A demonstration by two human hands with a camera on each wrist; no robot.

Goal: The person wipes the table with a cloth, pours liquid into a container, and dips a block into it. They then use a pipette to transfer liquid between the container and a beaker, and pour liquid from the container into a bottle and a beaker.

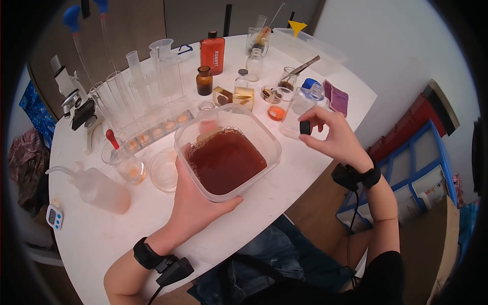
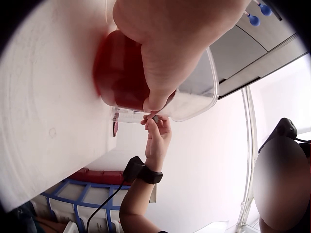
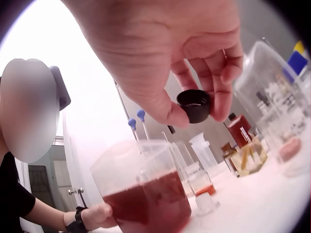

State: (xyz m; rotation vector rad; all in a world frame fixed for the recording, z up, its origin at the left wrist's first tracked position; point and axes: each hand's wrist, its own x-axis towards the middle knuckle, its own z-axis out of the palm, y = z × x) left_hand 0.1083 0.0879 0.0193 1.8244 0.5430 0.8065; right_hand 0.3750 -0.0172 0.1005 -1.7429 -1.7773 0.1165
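Observation:
My left hand grips the near left corner of a clear square plastic tub. Its thumb lies along the near wall and the other fingers go round the left side, partly hidden. Dark reddish-brown liquid fills the lower part of the tub, with bubbles along the far left edge. Between thumb and fingers, my right hand pinches a small black cap, held up to the right of the tub. The cap's hollow side shows in the right wrist view.
Left of the tub stand a wash bottle, a beaker with a red-bulbed dropper and a glass dish. Behind are a rack of tubes, a brown bottle and a red bottle. A clear jar stands near my right hand.

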